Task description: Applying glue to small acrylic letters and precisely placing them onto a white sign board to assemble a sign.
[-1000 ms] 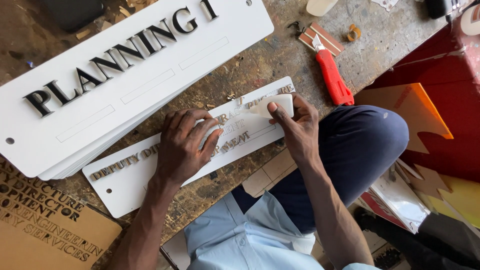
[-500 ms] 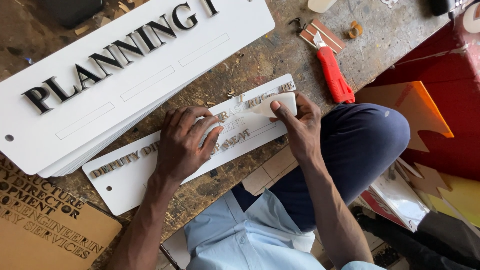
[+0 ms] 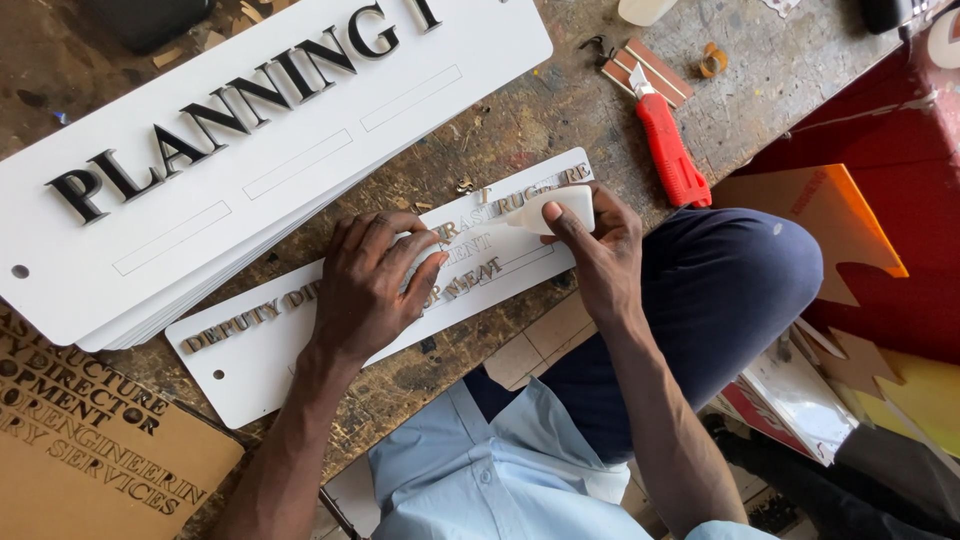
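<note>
Little has shifted since the earlier frame: both hands stay on the small sign, and the right hand has kept its white tool at the sign's upper right end with only a slight nudge.

Largest on the desk (image 3: 560, 110) is the stack of big white sign plates (image 3: 300, 130), the top 1 carrying raised black letters and 2 shallow rectangular recesses. It overlaps the upper left edge of the small white sign plate (image 3: 250, 350), which lies slanted across the desk's near edge with metallic letters in 3 rows.

A brown cardboard sheet (image 3: 90, 450) with dark letters lies at the lower left. An orange acrylic offcut (image 3: 840, 220) leans beyond the person's dark-trousered knee.

The left hand (image 3: 365, 285) presses flat on the middle of the small sign, fingers (image 3: 405, 255) spread moderately and curved over the lettering, holding nothing.

The right hand (image 3: 600, 250) pinches a small white tool (image 3: 555, 210) between thumb and fingers, closed narrowly around it; its tapered tip touches the letters of the top row.

A red-handled utility knife (image 3: 668, 145) lies just beyond the right hand, well clear of it, beside a few brown strips (image 3: 650, 65).
</note>
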